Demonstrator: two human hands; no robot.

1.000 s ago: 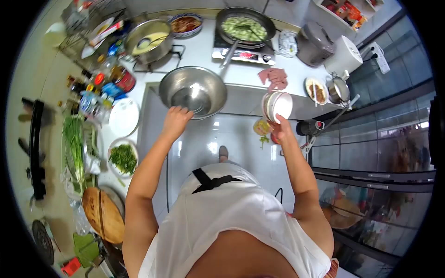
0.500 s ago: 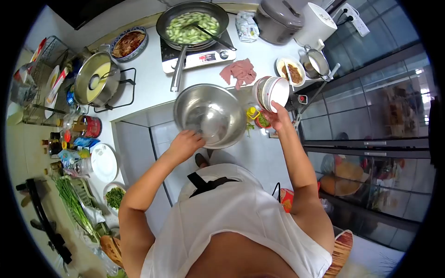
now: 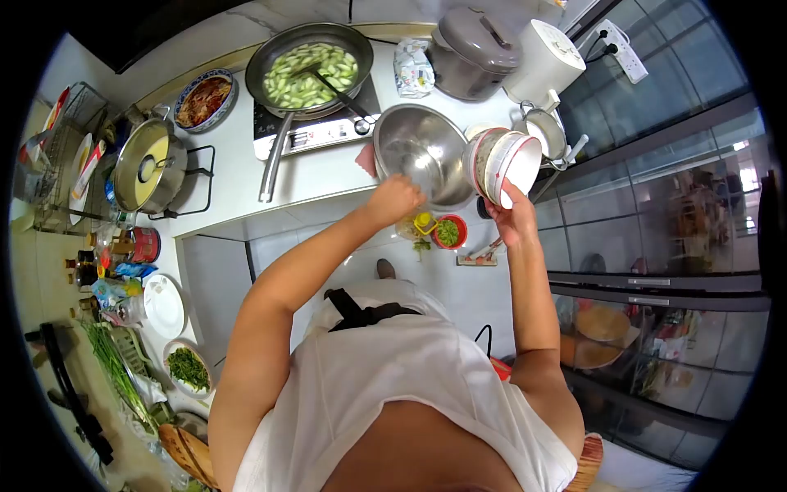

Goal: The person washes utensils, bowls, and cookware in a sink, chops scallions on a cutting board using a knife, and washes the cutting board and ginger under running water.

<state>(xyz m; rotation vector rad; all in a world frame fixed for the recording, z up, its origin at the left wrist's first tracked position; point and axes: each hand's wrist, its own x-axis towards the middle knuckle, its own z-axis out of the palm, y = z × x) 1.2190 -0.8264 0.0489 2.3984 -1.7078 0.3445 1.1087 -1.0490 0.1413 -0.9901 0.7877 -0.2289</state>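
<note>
A large stainless steel mixing bowl (image 3: 420, 148) is tilted over the counter's front edge. My left hand (image 3: 395, 201) is closed on its near rim. In my right hand (image 3: 516, 218) is a stack of white bowls (image 3: 502, 164) with red rims, tipped sideways just right of the metal bowl. Part of a pink cloth (image 3: 366, 160) shows beside the mixing bowl. Behind it, sliced green vegetables (image 3: 311, 74) fill a frying pan (image 3: 279, 156) on an induction cooker (image 3: 316, 138); a dark-handled utensil rests in the pan.
A grey rice cooker (image 3: 475, 53) and a white appliance (image 3: 545, 61) stand at the back right, near a small pot (image 3: 544, 131). Leftward are a pot of yellow liquid (image 3: 152, 164) and a white plate (image 3: 164, 306). A red bin (image 3: 449, 233) stands on the floor.
The mixing bowl has moved right and up over the counter, covering much of the pink cloth. The bowl stack has shifted right, and the camera view has turned slightly.
</note>
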